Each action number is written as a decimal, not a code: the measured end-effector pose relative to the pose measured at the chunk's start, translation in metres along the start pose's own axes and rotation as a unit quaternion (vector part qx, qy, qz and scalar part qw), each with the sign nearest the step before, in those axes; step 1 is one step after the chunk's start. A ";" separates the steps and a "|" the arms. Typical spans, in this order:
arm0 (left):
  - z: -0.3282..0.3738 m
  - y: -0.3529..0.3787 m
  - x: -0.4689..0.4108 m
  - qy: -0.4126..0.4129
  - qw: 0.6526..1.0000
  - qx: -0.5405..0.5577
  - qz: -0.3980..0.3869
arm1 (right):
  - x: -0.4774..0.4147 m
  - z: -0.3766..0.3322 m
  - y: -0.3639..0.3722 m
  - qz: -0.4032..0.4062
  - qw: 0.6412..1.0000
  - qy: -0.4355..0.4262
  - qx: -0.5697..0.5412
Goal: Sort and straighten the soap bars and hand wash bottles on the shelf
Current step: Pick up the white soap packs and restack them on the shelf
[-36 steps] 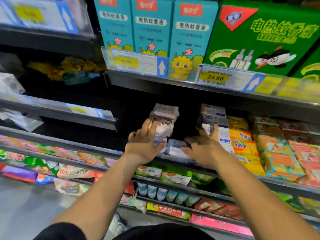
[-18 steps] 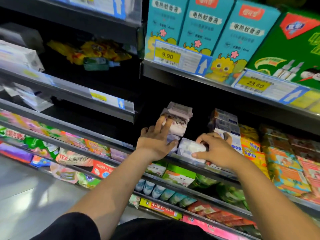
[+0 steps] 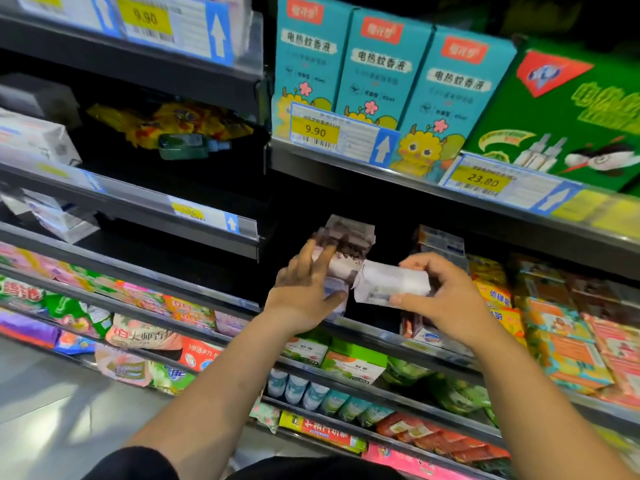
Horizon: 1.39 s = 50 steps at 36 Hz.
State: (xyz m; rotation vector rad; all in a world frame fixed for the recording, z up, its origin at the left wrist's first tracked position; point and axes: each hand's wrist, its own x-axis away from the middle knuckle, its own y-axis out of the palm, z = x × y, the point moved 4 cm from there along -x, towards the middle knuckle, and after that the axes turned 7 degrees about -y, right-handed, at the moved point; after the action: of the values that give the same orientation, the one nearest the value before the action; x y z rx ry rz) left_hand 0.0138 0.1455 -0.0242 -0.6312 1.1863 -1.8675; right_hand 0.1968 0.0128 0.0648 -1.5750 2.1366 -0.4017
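**White soap bar (image 3: 391, 282) raised beside a steadied stack**

Lifted clear of the shelf (image 3: 367, 331) since a moment ago, the white soap bar is now pinched at its end between the thumb and curled fingers of the right hand (image 3: 446, 301) and is carried just beside the left hand (image 3: 304, 294). The left hand is laid with straight, spread fingers against the stack of soap packs (image 3: 346, 244). This is judged to be so that the leaning pile is kept from toppling while the loose bar is added to it or squared against it. The bar's near end is almost touching the stack.

The print on the bar and on the purple-and-white packs is too blurred to be read. Above the hands, "电热蚊香液" is printed on three teal boxes (image 3: 381, 64), with a yellow price tag (image 3: 315, 131) marked 9.90 below them. Above and to the right of the right hand, 23.80 is shown on a second tag (image 3: 483, 180) under a green box (image 3: 571, 116). Orange packs (image 3: 498, 306) lie just right of the right hand, their writing unclear.
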 end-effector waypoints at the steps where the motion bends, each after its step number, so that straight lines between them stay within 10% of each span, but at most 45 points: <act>1: 0.002 -0.006 0.003 0.001 0.999 0.044 0.014 | 0.003 -0.003 -0.001 0.018 1.000 0.001 -0.021; 6: 0.018 -0.028 0.032 0.099 0.961 0.246 0.084 | 0.020 -0.011 -0.003 0.069 0.978 0.024 -0.195; 16: 0.067 -0.037 0.065 0.281 0.925 0.223 0.128 | 0.049 -0.007 0.006 0.098 0.922 0.126 -0.352; 27: 0.081 -0.056 0.072 0.206 0.909 0.361 0.029 | 0.071 -0.005 -0.001 -0.038 0.908 0.084 -0.408; 35: 0.099 -0.049 0.066 0.061 0.809 0.580 -0.075 | 0.072 0.000 -0.009 0.086 0.938 0.074 -0.329; 40: 0.105 -0.048 0.066 0.111 0.828 0.536 -0.119 | 0.073 -0.001 -0.010 0.143 0.917 0.073 -0.366; 45: 0.099 -0.050 0.061 0.191 0.921 0.332 -0.072 | 0.078 -0.001 -0.012 0.154 0.877 0.096 -0.445; 50: 0.102 -0.056 0.061 0.276 0.913 0.301 -0.003 | 0.080 0.002 -0.007 0.090 0.874 0.101 -0.466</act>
State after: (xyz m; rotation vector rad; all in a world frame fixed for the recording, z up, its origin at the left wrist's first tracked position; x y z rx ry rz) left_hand 0.0372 0.0563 0.0698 0.2563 0.8380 -2.3388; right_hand 0.1839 -0.0657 0.0517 -1.7926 2.8195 0.6776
